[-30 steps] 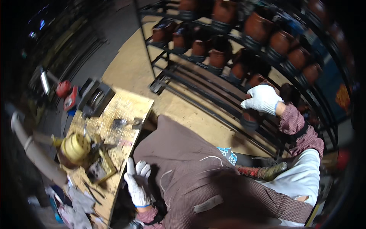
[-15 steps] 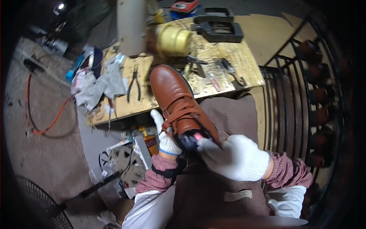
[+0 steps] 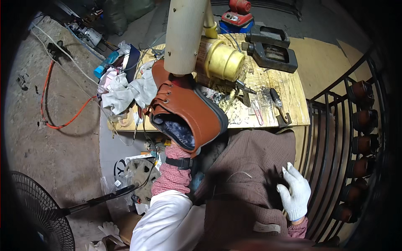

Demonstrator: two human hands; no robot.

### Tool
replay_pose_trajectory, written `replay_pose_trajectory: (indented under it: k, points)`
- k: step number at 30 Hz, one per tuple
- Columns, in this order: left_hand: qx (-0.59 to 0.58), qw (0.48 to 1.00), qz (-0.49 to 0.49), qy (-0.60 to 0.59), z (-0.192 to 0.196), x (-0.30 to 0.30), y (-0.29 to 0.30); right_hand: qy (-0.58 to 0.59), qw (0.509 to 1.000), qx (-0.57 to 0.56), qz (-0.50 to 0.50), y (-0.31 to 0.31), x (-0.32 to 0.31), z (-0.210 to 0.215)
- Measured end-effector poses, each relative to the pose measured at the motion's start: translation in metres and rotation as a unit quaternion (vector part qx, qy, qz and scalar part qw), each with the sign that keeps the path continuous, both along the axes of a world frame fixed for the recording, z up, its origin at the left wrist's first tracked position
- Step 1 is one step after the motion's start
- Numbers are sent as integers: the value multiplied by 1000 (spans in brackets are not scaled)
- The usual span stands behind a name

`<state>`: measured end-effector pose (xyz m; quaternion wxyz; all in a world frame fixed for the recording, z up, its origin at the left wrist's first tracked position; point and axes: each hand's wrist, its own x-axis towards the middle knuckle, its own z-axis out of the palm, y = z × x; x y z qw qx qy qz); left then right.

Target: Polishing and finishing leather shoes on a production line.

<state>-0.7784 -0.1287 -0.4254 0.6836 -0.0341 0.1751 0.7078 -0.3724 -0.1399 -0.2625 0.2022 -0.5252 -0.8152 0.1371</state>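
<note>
A brown leather lace-up shoe [image 3: 190, 111] with a dark sole and dark fluffy lining is held up over the near edge of the workbench, tilted with its opening toward me. My left forearm, in a checked sleeve [image 3: 171, 175], reaches up behind it; the left hand holding it is mostly hidden. The front of the shoe is under the lower end of a pale ribbed tube [image 3: 186, 37], which covers part of it. Over the brown apron [image 3: 247, 167] on my lap, my right hand [image 3: 295, 192], in a white knit glove, is open and empty with fingers spread.
On the wooden workbench [image 3: 268, 115] are a yellow cylindrical machine part [image 3: 226, 60], a brush [image 3: 276, 100], dark metal frames [image 3: 274, 56] and grey rags [image 3: 119, 96]. A black rack [image 3: 322, 138] with several shoes stands right. A fan [image 3: 37, 209] stands lower left.
The shoe has gone up and forward under the tube and turned, its toe now partly covered. My right hand has left the shoe's opening and moved right, fingers spreading. The view has shifted.
</note>
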Motion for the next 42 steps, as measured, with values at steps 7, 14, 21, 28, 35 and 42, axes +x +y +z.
replay_pose_trajectory:
  k: [7, 14, 21, 28, 35, 42]
  points:
    - [38, 994, 91, -56, 55, -6, 8, 20, 1000, -14, 20, 14, -7, -9]
    - [-1, 966, 57, 254, 104, 37, 25, 44, 997, -11, 58, 27, -26, -13]
    - [-57, 948, 79, 303, 114, 26, 51, 33, 998, -24, 44, 9, -15, -22]
    - [-131, 878, 181, 424, 144, 21, 75, 48, 994, -93, -42, 0, 3, -42]
    - [-92, 716, 298, 625, 141, -19, 112, 33, 998, -58, -19, 20, 8, -45]
    - [-85, 822, 313, 469, 174, -1, 145, 34, 997, -36, 61, 40, -21, -32]
